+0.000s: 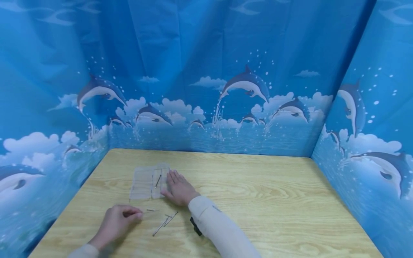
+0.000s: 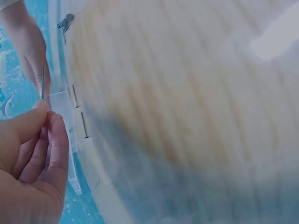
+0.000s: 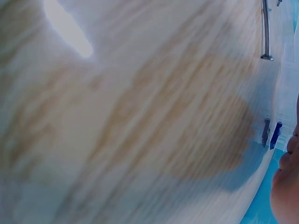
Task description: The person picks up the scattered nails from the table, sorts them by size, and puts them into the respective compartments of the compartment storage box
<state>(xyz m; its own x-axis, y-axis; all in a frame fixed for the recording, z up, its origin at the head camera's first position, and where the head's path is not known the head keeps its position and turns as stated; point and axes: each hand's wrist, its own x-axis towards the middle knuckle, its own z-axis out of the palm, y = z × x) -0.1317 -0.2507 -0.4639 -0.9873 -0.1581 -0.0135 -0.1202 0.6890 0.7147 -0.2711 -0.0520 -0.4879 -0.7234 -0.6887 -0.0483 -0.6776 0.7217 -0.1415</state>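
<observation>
My left hand (image 1: 120, 221) pinches a thin nail (image 2: 43, 81) between thumb and fingertips, low over the near left of the table. Beyond it lies a clear plastic box (image 1: 141, 183), spread open, with a dark nail (image 1: 158, 181) inside its right half. Fingers straight, my right hand (image 1: 181, 190) rests at the box's right edge, covering part of it. One short nail (image 1: 150, 210) lies just past the left fingertips. Between the hands, several loose nails of different lengths (image 1: 158, 228) lie crossed on the table.
The wood-patterned table (image 1: 274, 200) is edged at the back and sides by a blue dolphin-print curtain (image 1: 193, 71). A black strap (image 1: 195, 226) sits by the right sleeve.
</observation>
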